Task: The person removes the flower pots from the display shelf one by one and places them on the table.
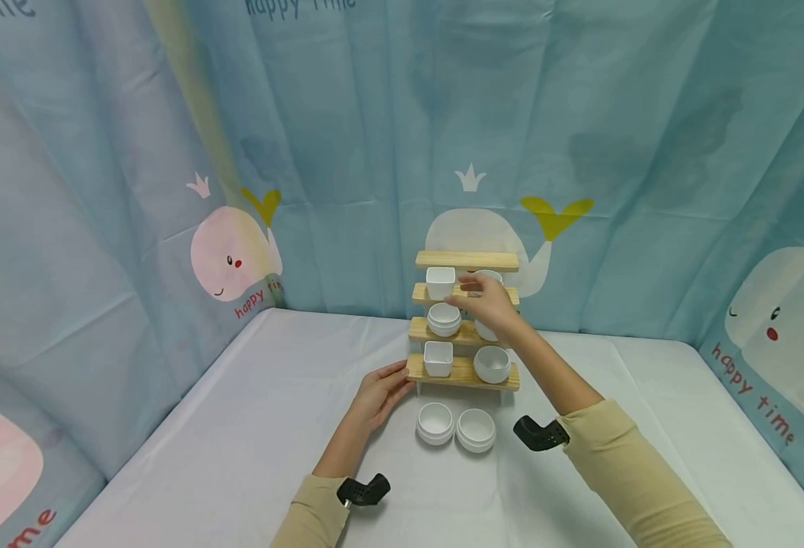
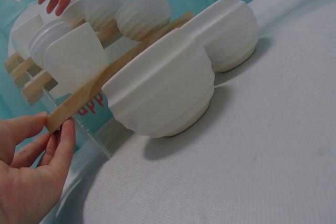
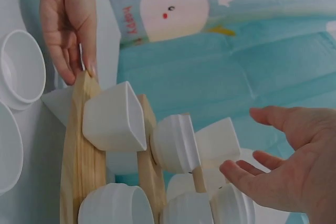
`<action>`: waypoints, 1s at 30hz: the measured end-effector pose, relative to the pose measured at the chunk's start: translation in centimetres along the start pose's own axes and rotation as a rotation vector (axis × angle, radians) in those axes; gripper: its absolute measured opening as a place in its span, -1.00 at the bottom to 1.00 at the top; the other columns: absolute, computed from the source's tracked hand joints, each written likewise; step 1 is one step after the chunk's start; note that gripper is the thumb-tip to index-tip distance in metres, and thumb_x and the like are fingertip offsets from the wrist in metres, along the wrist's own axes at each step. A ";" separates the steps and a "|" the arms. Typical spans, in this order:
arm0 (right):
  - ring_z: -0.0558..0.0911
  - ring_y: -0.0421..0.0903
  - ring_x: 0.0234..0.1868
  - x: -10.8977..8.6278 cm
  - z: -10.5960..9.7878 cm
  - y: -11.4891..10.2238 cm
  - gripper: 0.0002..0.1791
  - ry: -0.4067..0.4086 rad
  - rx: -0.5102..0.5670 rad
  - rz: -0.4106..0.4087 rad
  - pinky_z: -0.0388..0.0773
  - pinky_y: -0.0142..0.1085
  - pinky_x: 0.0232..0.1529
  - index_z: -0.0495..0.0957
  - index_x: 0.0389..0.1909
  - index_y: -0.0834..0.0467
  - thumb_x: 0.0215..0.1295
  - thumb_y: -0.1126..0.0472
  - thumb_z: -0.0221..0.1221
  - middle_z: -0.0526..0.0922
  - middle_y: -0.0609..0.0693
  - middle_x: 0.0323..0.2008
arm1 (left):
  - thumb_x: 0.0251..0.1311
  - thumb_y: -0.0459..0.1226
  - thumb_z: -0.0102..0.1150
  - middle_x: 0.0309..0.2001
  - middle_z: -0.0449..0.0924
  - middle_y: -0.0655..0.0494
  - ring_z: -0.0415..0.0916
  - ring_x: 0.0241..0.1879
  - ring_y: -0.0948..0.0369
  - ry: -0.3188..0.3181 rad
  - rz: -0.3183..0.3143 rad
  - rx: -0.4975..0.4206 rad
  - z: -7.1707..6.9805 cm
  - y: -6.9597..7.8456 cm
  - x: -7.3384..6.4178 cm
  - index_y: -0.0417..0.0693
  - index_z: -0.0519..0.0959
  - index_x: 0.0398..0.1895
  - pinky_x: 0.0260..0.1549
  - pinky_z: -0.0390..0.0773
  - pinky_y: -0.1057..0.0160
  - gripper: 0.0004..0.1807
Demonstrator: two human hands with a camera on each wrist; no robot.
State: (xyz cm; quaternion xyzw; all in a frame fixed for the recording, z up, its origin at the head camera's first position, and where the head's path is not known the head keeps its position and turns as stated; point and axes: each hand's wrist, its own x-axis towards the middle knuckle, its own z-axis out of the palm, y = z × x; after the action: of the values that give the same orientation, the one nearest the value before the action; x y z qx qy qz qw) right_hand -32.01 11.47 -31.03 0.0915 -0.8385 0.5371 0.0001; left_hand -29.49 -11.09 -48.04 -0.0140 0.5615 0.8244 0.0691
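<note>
A tiered rack of wooden boards holds small white cups and bowls. My left hand pinches the left end of the lowest board between thumb and fingers. Higher up, my right hand hovers before the upper tiers with fingers extended, holding nothing. Just left of its fingertips stands a square white cup on the second board from the top. In the right wrist view, a gap shows between the right hand and that square cup. A round cup behind this hand is partly hidden.
Two round white bowls, a left one and a right one, stand side by side before the rack on the white cloth. The top board bears nothing. A blue whale-print curtain hangs behind.
</note>
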 end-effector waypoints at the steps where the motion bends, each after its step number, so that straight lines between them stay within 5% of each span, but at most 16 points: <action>1: 0.31 0.29 0.52 0.1 0.0 -0.1 -0.30 0.002 -0.007 0.001 0.45 0.11 0.49 0.30 0.54 0.30 0.50 0.17 0.29 0.36 0.32 0.49 | 0.58 -0.48 0.01 0.40 0.38 -0.48 0.64 0.08 0.15 0.000 -0.003 0.000 0.0 0.0 0.0 -0.53 0.33 0.46 0.16 0.70 0.30 -0.53; 30: 0.29 0.34 0.54 2.7 1.9 -1.4 -0.19 0.025 -0.052 0.047 0.42 0.12 0.52 0.11 0.61 0.34 0.50 0.20 0.27 0.24 0.40 0.55 | 0.57 -0.48 0.03 0.39 0.40 -0.47 0.65 0.07 0.15 0.008 -0.006 -0.003 0.0 0.0 0.0 -0.52 0.36 0.44 0.15 0.71 0.29 -0.54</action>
State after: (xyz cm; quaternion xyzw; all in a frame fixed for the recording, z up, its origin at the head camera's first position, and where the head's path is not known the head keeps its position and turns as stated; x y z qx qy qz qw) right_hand -34.28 8.74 -30.33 0.0652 -0.8541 0.5160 0.0003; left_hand -29.49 -11.13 -48.01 -0.0190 0.5604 0.8251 0.0694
